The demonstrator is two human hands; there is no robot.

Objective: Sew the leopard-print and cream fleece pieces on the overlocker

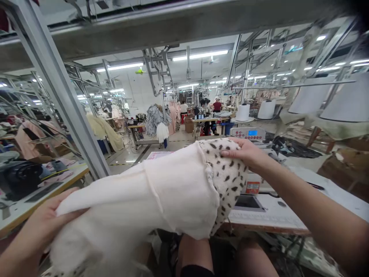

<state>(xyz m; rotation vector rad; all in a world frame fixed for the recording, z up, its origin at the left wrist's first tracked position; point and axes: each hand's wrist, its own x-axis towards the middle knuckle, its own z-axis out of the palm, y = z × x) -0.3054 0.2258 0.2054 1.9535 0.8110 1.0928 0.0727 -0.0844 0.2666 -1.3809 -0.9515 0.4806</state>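
A white garment piece [175, 184] with a spotted fleece section at its right end stretches between my two hands, above my lap. Raised seams run across it. My left hand [53, 219] grips the plain white end at lower left, thumb and fingers closed over the cloth. At the upper right, my right hand [243, 154] pinches the edge of the spotted fleece. The lower left of the cloth hangs loose and is blurred. Behind the right hand stands a sewing machine [253, 179], partly hidden by the cloth and the hand.
The sewing table [273, 213] lies to the right below my forearm. Several white thread cones [243, 112] stand behind it. A metal post [62, 92] rises at left, beside another machine [21, 179] on a table. Racks of garments and people are farther back.
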